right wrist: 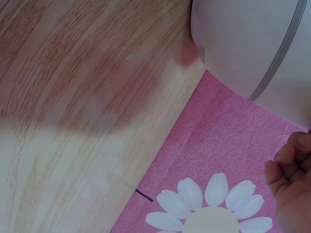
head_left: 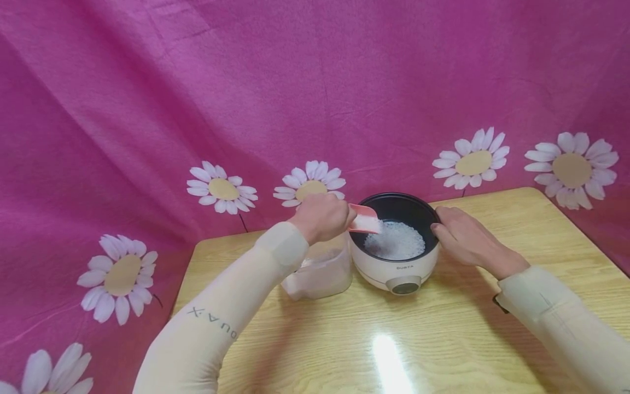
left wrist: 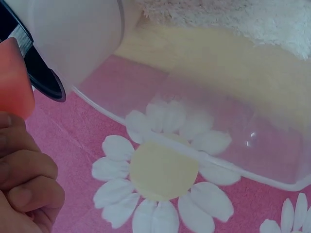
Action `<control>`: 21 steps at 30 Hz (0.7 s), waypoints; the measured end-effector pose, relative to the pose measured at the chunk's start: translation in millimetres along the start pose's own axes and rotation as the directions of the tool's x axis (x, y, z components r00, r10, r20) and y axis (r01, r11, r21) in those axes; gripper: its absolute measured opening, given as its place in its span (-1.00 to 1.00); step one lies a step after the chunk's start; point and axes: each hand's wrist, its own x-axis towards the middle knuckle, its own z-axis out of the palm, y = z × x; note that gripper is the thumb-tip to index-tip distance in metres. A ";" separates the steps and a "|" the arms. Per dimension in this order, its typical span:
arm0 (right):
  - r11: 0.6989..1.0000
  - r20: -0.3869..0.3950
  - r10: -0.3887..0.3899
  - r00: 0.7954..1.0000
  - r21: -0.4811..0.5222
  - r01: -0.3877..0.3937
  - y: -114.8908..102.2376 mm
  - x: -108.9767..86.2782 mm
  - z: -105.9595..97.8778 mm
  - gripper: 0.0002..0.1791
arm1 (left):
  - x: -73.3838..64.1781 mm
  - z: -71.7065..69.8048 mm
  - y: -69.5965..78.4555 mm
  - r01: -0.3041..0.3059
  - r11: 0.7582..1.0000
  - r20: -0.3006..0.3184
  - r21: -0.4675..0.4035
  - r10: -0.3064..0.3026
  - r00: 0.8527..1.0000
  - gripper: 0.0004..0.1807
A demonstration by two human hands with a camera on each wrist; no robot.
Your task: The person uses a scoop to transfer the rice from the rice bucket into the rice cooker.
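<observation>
My left hand (head_left: 322, 216) grips a pink scoop (head_left: 363, 219) and holds it tilted over the left rim of a white electric rice cooker (head_left: 395, 273). White rice lies in the scoop up to its lip. More rice (head_left: 398, 241) covers the bottom of the cooker's black inner pot. On the cooker's right side, my right hand (head_left: 462, 236) holds the rim, thumb at the top edge and the other fingers against the outer wall. Under my left wrist stands a clear plastic container (head_left: 320, 279); rice (left wrist: 233, 19) shows inside it in the left wrist view.
The cooker and the container stand side by side on a light wooden table (head_left: 315, 339). A magenta cloth (head_left: 305, 98) with white daisies hangs behind and along the left side. On the cooker's front is a round knob (head_left: 406, 287). A small pale speck (right wrist: 129, 57) lies on the wood.
</observation>
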 end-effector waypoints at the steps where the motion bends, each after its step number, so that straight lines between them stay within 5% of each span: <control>1: 1.000 0.002 0.002 1.000 -0.001 -0.002 0.0 0.1 0.2 -0.83 | 0.0 -0.2 0.3 -0.004 1.000 -0.001 0.015 0.004 1.000 -0.68; 21: 1.000 0.007 0.012 1.000 0.011 -0.012 -1.1 1.2 -1.1 -0.84 | 4.0 -14.4 8.2 -0.056 0.966 0.064 0.252 0.041 0.997 -0.80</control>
